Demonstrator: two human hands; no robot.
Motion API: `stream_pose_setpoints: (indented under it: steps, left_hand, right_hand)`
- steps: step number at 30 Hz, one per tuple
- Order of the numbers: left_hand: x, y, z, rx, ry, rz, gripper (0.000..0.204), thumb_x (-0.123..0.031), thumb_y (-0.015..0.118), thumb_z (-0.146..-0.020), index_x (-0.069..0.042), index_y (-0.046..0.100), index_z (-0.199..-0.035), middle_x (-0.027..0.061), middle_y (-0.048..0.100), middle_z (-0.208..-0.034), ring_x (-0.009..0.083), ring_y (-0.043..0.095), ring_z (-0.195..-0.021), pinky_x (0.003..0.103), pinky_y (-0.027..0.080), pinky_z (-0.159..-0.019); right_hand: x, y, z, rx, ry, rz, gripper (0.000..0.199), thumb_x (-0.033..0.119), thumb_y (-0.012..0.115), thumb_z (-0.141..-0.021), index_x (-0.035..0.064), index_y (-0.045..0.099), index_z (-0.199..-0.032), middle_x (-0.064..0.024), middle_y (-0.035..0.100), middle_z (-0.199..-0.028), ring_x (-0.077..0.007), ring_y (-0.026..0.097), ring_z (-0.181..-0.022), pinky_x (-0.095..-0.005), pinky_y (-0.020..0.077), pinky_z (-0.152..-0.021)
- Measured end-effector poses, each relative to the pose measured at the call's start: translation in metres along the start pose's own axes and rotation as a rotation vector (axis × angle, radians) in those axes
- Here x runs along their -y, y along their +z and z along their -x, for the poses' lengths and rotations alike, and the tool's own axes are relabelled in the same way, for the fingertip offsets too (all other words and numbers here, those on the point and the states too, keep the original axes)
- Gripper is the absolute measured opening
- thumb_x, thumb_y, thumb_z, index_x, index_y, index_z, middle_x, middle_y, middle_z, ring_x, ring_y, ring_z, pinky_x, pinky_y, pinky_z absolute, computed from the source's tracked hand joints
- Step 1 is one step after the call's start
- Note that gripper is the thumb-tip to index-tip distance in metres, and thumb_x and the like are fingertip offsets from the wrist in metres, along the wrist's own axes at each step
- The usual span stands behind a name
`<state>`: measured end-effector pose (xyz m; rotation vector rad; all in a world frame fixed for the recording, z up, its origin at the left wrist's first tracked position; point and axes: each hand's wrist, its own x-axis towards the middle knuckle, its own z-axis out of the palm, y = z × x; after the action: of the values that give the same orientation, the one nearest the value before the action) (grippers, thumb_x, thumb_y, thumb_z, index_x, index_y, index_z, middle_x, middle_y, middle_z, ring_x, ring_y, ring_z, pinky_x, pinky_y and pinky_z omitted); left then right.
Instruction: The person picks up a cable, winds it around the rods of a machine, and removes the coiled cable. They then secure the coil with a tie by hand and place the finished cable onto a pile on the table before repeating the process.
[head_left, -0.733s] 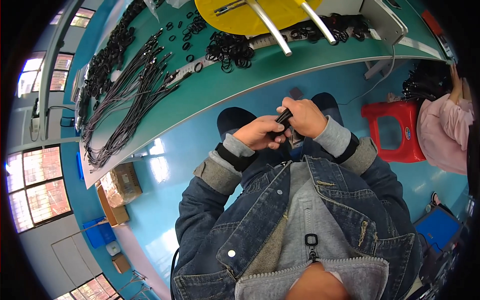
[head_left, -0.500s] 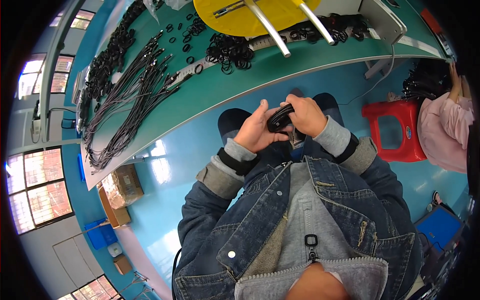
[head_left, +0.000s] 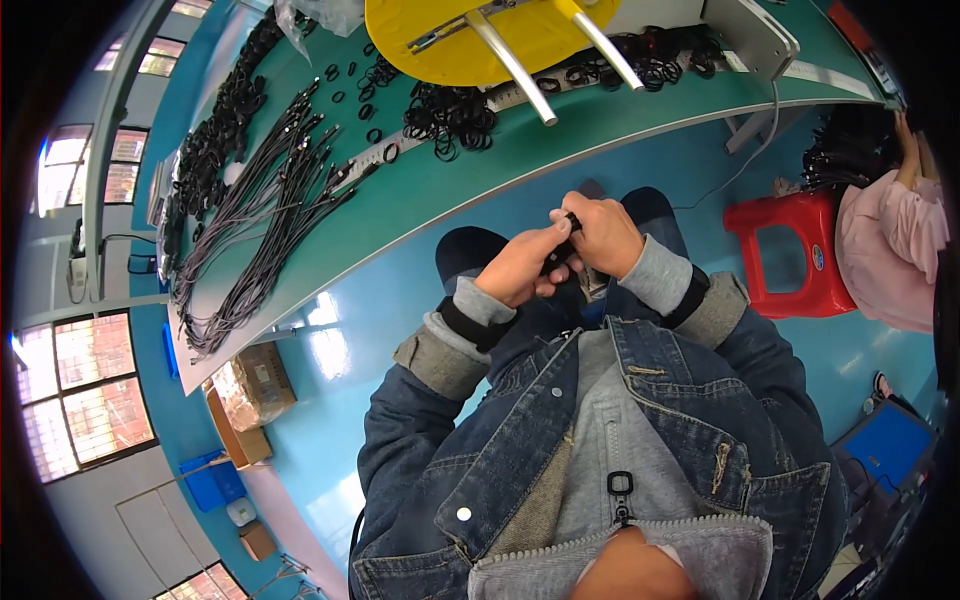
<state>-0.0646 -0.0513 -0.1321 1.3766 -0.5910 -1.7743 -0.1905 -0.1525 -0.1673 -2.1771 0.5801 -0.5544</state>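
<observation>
My left hand (head_left: 522,268) and my right hand (head_left: 603,234) meet over my lap, below the green table (head_left: 440,190). Both are closed on a small black part (head_left: 560,252) that shows between the fingers; most of it is hidden by them. A bundle of black cables (head_left: 255,215) lies on the table to the left, and a pile of black rings (head_left: 450,115) sits near the table's middle. My denim jacket sleeves come up from the lower edge.
A yellow disc with two metal rods (head_left: 500,30) stands at the table's far side. A red plastic stool (head_left: 795,250) is on the blue floor at right, beside a person in pink (head_left: 895,245). Cardboard boxes (head_left: 250,385) sit under the table's left end.
My hands have drawn closer together over the black part, and it now shows less between my fingers. They stay over my lap.
</observation>
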Motion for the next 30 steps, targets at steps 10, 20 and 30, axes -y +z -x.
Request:
stream_pose_setpoints:
  steps: [10,20,30]
  left_hand:
    - [0.003,-0.004,0.009,0.129,-0.026,0.283,0.033,-0.034,0.047,-0.088,-0.003,0.051,-0.099,0.0066,0.056,-0.084,0.0102,0.049,-0.063,0.021,0.034,-0.044]
    - [0.005,0.004,0.0,-0.039,-0.031,-0.404,0.018,-0.02,0.051,-0.083,-0.003,0.053,-0.09,0.0038,0.053,-0.079,0.008,0.045,-0.058,0.02,0.033,-0.043]
    - [0.01,-0.008,0.012,0.1,0.038,0.194,0.024,-0.014,0.057,-0.078,-0.002,0.05,-0.097,0.0042,0.05,-0.076,0.0079,0.042,-0.056,0.018,0.031,-0.041]
  right_hand:
    - [0.006,-0.007,-0.005,0.05,-0.099,-0.025,0.015,0.015,0.057,-0.077,0.0022,0.049,-0.078,-0.0197,0.059,-0.068,-0.0387,0.058,-0.065,-0.046,0.0449,-0.055]
    - [0.009,-0.005,0.0,0.105,0.075,0.118,0.026,0.024,0.057,-0.081,0.001,0.05,-0.071,-0.0204,0.058,-0.064,-0.0396,0.058,-0.063,-0.0457,0.0444,-0.054]
    - [0.018,-0.017,-0.006,0.098,-0.141,-0.228,0.023,0.023,0.061,-0.078,0.0008,0.053,-0.076,-0.0181,0.058,-0.064,-0.0378,0.057,-0.059,-0.041,0.0446,-0.052]
